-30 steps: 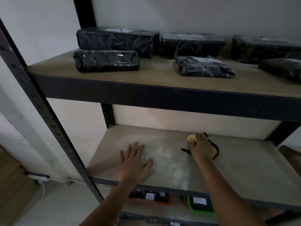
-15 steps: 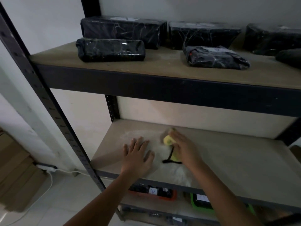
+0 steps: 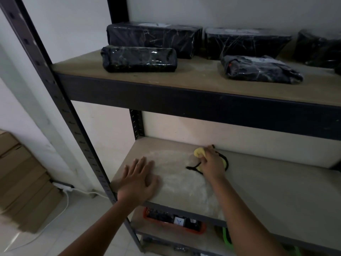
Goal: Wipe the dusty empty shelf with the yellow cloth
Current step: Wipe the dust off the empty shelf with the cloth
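The right hand [image 3: 212,164] is curled over the yellow cloth [image 3: 199,152], fingers bunched around it and pressing it down onto the dusty shelf [image 3: 267,191] near the back edge, close to the wall. A lump of the cloth pokes out past the fingertips on the left, and more yellow with a black trim (a border or cord, hard to tell which) shows on either side of the hand. The left hand [image 3: 138,182] lies flat on the same shelf near its front left corner, fingers straight and slightly spread, holding nothing. Between and in front of the two hands a pale patch of dust [image 3: 184,182] spreads over the board down to the front edge; the board to the right of the right arm looks plainer grey.

Above, the upper shelf [image 3: 203,80] carries several black wrapped parcels [image 3: 138,60], some in a row at the back and two nearer the front. Below the dusty shelf, an orange tray [image 3: 177,225] with dark contents and something green [image 3: 226,237] sit on a lower level. To the left, stacked cardboard boxes [image 3: 20,182] stand on the floor, with a white cable [image 3: 62,206] running beside them.
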